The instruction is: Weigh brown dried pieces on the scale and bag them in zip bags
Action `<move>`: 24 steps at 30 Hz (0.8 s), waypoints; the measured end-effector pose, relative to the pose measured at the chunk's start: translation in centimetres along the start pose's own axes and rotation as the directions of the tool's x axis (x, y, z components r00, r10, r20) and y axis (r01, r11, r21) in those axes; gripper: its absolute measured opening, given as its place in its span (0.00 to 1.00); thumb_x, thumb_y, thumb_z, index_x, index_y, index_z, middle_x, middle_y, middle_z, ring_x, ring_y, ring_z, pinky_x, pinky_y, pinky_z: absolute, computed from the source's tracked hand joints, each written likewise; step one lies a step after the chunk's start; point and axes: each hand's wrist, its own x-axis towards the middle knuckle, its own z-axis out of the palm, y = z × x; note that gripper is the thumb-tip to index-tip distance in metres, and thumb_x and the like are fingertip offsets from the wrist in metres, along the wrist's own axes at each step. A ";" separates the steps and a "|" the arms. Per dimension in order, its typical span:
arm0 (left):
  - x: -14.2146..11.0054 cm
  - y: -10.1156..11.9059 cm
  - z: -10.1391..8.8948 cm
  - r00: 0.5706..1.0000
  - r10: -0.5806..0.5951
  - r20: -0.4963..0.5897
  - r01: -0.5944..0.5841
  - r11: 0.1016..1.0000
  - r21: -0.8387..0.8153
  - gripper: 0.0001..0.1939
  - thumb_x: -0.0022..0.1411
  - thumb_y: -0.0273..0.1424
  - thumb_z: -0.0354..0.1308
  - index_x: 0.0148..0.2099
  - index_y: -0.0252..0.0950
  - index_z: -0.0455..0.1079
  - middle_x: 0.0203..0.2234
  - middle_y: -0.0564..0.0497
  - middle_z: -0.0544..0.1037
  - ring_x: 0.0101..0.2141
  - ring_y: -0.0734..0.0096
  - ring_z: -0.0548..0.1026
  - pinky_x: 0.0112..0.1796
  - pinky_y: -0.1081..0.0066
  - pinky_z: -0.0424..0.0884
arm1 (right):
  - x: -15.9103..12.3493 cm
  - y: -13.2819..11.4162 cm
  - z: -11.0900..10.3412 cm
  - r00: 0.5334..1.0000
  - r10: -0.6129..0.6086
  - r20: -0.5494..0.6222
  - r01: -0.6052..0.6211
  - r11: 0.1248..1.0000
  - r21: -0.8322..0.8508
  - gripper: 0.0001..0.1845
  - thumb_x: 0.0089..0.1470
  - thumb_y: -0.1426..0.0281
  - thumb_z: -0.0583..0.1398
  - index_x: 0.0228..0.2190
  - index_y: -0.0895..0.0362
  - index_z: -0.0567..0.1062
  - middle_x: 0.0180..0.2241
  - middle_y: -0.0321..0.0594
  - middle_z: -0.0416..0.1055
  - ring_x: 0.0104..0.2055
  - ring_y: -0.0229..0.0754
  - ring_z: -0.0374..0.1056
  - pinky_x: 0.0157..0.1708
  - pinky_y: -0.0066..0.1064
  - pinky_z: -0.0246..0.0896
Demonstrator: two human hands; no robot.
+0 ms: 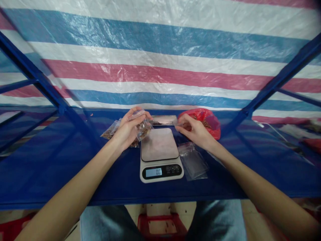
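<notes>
My left hand [130, 127] is closed around a small clear zip bag [144, 130] with brown dried bits inside, held just above the scale's far left corner. My right hand [192, 129] has thumb and fingers brought together by the right end of a shiny metal tray [164, 120]; what they pinch, if anything, does not show clearly. Between my arms sits a white kitchen scale [160, 147], its plate bare and its display reading 0.0. Partly behind my right hand lies an open red plastic bag [213, 125] with brown bits in it.
Flat clear zip bags [194, 164] lie right of the scale. Filled zip bags [110, 131] rest left of my left hand. The blue table [112, 190] has blue metal bars on both sides and a striped plastic sheet [160, 73] behind. A red stool [163, 227] stands below.
</notes>
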 end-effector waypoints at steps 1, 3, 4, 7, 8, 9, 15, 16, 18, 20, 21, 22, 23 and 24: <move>-0.1 0.0 0.1 1.000 -0.017 0.011 0.017 1.000 -0.012 0.21 0.56 0.28 0.76 0.47 0.37 0.69 0.42 0.47 0.85 0.45 0.62 0.84 0.43 0.68 0.80 | -0.2 0.3 0.1 0.999 0.004 0.047 -0.002 0.999 -0.036 0.09 0.64 0.61 0.66 0.38 0.53 0.75 0.31 0.36 0.76 0.31 0.43 0.72 0.33 0.34 0.64; -0.2 -0.2 0.4 0.999 -0.040 0.028 0.040 0.999 -0.012 0.18 0.58 0.28 0.75 0.44 0.36 0.69 0.48 0.41 0.85 0.53 0.56 0.83 0.49 0.65 0.81 | -0.6 0.7 0.3 0.990 -0.011 0.140 0.034 0.986 -0.160 0.09 0.64 0.65 0.67 0.32 0.54 0.76 0.30 0.37 0.76 0.32 0.43 0.71 0.35 0.34 0.63; -0.3 -0.3 0.5 0.998 -0.051 0.036 0.051 0.999 -0.002 0.17 0.59 0.29 0.75 0.43 0.36 0.69 0.50 0.39 0.85 0.55 0.53 0.82 0.50 0.63 0.81 | -0.6 0.8 0.3 0.984 -0.032 0.175 0.072 0.971 -0.228 0.09 0.63 0.66 0.67 0.31 0.54 0.77 0.31 0.38 0.77 0.34 0.45 0.72 0.37 0.35 0.63; -0.4 -0.5 0.8 0.999 -0.042 0.034 0.040 0.998 0.053 0.18 0.59 0.35 0.76 0.42 0.35 0.71 0.47 0.38 0.86 0.52 0.49 0.84 0.45 0.60 0.84 | -0.6 0.8 -0.1 0.969 -0.132 0.208 0.198 0.920 -0.339 0.06 0.60 0.68 0.69 0.31 0.55 0.79 0.41 0.46 0.79 0.47 0.52 0.73 0.47 0.41 0.66; -0.5 -0.6 0.9 0.999 -0.027 0.020 0.026 0.997 0.076 0.20 0.57 0.36 0.77 0.43 0.35 0.71 0.44 0.39 0.87 0.48 0.49 0.85 0.41 0.61 0.84 | -0.5 0.6 -0.3 0.970 -0.164 0.180 0.217 0.917 -0.334 0.06 0.62 0.68 0.69 0.32 0.55 0.80 0.43 0.47 0.79 0.49 0.54 0.72 0.49 0.43 0.66; -0.6 -0.6 1.0 1.000 -0.012 0.001 0.012 0.995 0.103 0.21 0.56 0.38 0.78 0.43 0.36 0.71 0.41 0.41 0.87 0.43 0.51 0.87 0.37 0.63 0.84 | -0.4 0.3 -0.4 0.974 -0.186 0.129 0.218 0.925 -0.311 0.06 0.64 0.68 0.67 0.33 0.55 0.80 0.44 0.48 0.78 0.50 0.54 0.72 0.51 0.44 0.66; -1.4 -1.1 2.0 0.998 -0.001 0.069 -0.022 0.944 0.330 0.23 0.59 0.47 0.74 0.43 0.39 0.69 0.23 0.54 0.82 0.14 0.74 0.71 0.16 0.75 0.69 | 0.5 -4.0 1.3 0.978 -0.088 -0.187 0.111 0.987 0.115 0.13 0.69 0.59 0.62 0.38 0.55 0.81 0.37 0.41 0.78 0.39 0.45 0.72 0.41 0.37 0.64; -1.5 -1.2 2.2 0.996 -0.007 0.093 -0.026 0.937 0.349 0.23 0.59 0.47 0.74 0.44 0.40 0.68 0.23 0.56 0.81 0.13 0.75 0.70 0.16 0.75 0.68 | 0.7 -4.7 1.9 0.984 -0.076 -0.163 0.108 0.974 0.198 0.14 0.68 0.58 0.62 0.36 0.55 0.81 0.35 0.40 0.78 0.37 0.44 0.71 0.39 0.36 0.63; -1.7 -1.5 2.4 0.993 -0.014 0.120 -0.032 0.927 0.374 0.25 0.56 0.45 0.76 0.45 0.41 0.66 0.22 0.58 0.80 0.14 0.75 0.71 0.16 0.76 0.68 | 1.0 -5.8 3.0 0.993 -0.066 -0.099 0.097 0.933 0.348 0.17 0.68 0.58 0.63 0.32 0.55 0.80 0.32 0.38 0.77 0.36 0.42 0.70 0.37 0.35 0.62; -1.7 -1.6 2.4 0.992 -0.009 0.126 -0.042 0.914 0.403 0.28 0.52 0.41 0.79 0.45 0.41 0.65 0.23 0.59 0.80 0.15 0.75 0.72 0.17 0.77 0.67 | 1.3 -6.3 3.8 0.996 -0.056 -0.071 0.083 0.887 0.454 0.17 0.66 0.58 0.64 0.29 0.55 0.78 0.30 0.37 0.77 0.34 0.41 0.69 0.37 0.34 0.61; -1.7 -1.7 2.4 0.992 -0.007 0.127 -0.046 0.910 0.413 0.30 0.50 0.40 0.80 0.46 0.41 0.65 0.23 0.59 0.80 0.17 0.74 0.74 0.18 0.77 0.67 | 1.4 -6.4 4.0 0.995 -0.047 -0.082 0.081 0.874 0.480 0.17 0.65 0.58 0.64 0.29 0.55 0.78 0.29 0.36 0.76 0.34 0.41 0.69 0.37 0.34 0.61; -1.6 -1.7 2.4 0.991 -0.014 0.131 -0.042 0.910 0.413 0.32 0.48 0.39 0.81 0.47 0.41 0.65 0.25 0.58 0.80 0.18 0.73 0.76 0.19 0.77 0.68 | 1.5 -6.4 4.1 0.994 -0.035 -0.108 0.083 0.869 0.487 0.16 0.65 0.58 0.65 0.29 0.55 0.78 0.29 0.36 0.76 0.33 0.41 0.68 0.37 0.34 0.61; -1.6 -1.7 2.4 0.990 -0.036 0.139 -0.024 0.914 0.406 0.34 0.46 0.38 0.81 0.49 0.41 0.65 0.27 0.56 0.82 0.21 0.70 0.78 0.21 0.76 0.70 | 1.5 -6.3 4.1 0.989 -0.020 -0.147 0.089 0.871 0.482 0.16 0.64 0.58 0.65 0.29 0.55 0.77 0.29 0.35 0.75 0.33 0.40 0.68 0.36 0.34 0.60; -1.5 -1.8 2.4 0.986 -0.069 0.149 0.005 0.920 0.391 0.36 0.46 0.38 0.81 0.51 0.41 0.65 0.30 0.54 0.83 0.23 0.67 0.80 0.22 0.74 0.73 | 1.5 -6.1 4.1 0.982 -0.002 -0.190 0.093 0.875 0.475 0.16 0.64 0.58 0.65 0.29 0.55 0.76 0.28 0.35 0.74 0.32 0.40 0.67 0.35 0.33 0.59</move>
